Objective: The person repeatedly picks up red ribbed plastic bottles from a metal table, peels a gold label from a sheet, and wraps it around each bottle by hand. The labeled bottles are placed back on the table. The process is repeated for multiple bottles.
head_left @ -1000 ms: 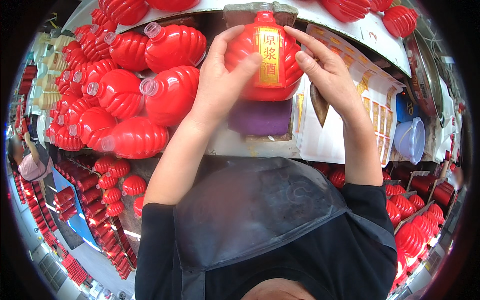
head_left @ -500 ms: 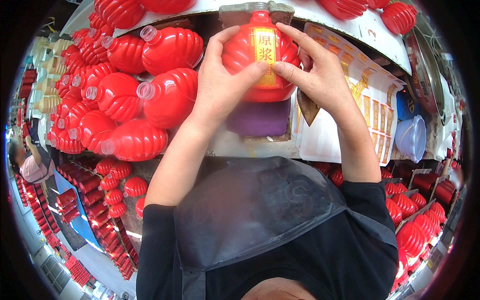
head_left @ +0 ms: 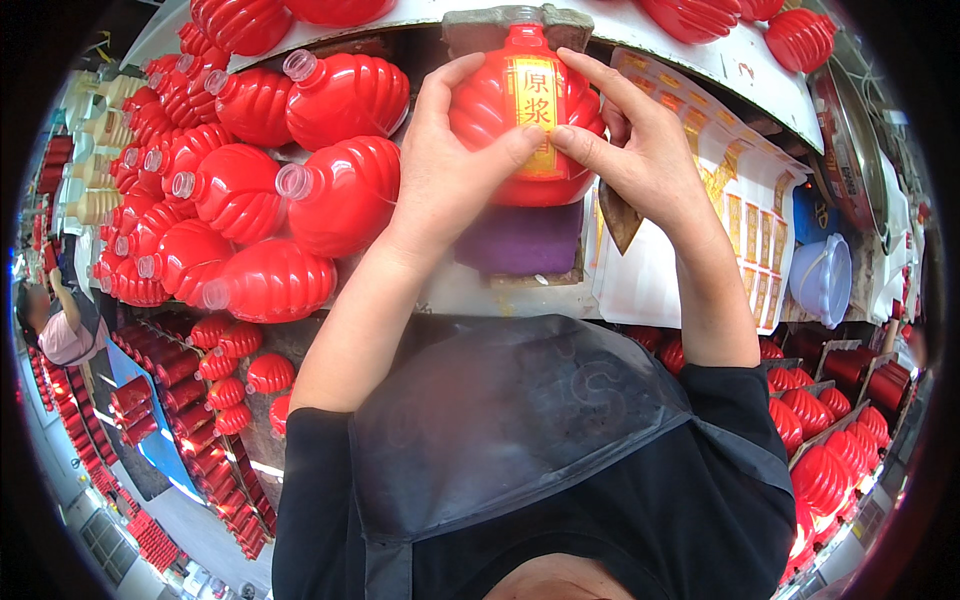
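Left hand: spread open (head_left: 450, 150) on the bottle's left side, fingers reaching up toward the shoulder, thumb pressed on the label; it lies against the surface without closing round it.
Right hand: forefinger (head_left: 645, 150) stretched along the bottle's upper right, thumb on the label, the tip near the other thumb; the other fingers fold under, gripping a blade, though most of that grip is hidden.
Blade: brown and pointed (head_left: 619, 220), sticking out below the right palm, tip toward the wearer.
Bottle: red, ribbed and round (head_left: 485, 110), between both hands, its clear neck pointing away from the wearer.
Label: gold and red strip (head_left: 538, 85), running lengthwise down the bottle's front, its lower part partly under the thumbs.
Block: grey (head_left: 470, 32), around the neck end.
Pad: purple (head_left: 525, 242), at the bottle's near end.
Right of the bottle: sheets of gold labels (head_left: 748, 225), then a pale blue bucket (head_left: 822, 285).
Left of the bottle: a cluster of red bottles (head_left: 347, 195), most lying with necks leftward.
Wearer: dark apron (head_left: 520, 420) over black sleeves.
Far left: another person (head_left: 68, 335) near racks of red goods.
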The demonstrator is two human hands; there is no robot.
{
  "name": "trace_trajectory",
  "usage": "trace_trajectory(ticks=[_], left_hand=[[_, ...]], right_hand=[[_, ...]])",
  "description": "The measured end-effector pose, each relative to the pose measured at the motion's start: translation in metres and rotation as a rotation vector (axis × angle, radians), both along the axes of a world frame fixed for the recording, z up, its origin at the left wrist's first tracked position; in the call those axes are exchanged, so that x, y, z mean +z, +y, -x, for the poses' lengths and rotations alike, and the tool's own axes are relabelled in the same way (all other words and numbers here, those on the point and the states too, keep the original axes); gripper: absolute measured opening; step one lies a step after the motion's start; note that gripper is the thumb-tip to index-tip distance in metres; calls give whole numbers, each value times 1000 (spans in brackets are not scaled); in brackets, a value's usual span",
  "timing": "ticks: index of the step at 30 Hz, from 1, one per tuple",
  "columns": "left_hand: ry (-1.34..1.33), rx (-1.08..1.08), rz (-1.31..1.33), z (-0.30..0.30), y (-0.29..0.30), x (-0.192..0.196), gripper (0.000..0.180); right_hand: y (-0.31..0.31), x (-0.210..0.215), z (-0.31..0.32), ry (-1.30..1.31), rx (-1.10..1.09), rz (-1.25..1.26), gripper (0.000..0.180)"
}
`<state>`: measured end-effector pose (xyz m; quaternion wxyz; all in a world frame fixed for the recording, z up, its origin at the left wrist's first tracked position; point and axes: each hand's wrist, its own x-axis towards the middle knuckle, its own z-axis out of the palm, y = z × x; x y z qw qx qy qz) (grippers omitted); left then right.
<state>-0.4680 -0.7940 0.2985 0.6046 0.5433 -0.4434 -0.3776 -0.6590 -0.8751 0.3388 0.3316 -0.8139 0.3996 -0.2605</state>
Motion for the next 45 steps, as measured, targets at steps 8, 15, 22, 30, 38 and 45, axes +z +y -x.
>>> trace_trajectory(ticks=[8,15,22,30,38,45], left_hand=[[-21,-2,-18,-3,0,-1,81],[-174,24,-40,-6,-1,3,84],[-213,31,-32,-5,-3,2,84],[-207,8,27,-6,-3,-4,84],[-150,-4,9,-7,-3,-8,85],[-237,1,37,-9,-5,-11,89]], right_hand=[[1,3,0,34,19,57,72],[-9,15,3,-133,114,-27,48],[-20,18,-10,69,194,165,40],[-26,20,-2,180,203,108,47],[-52,44,-12,-162,-44,-462,40],[-37,47,-24,-70,375,286,27]])
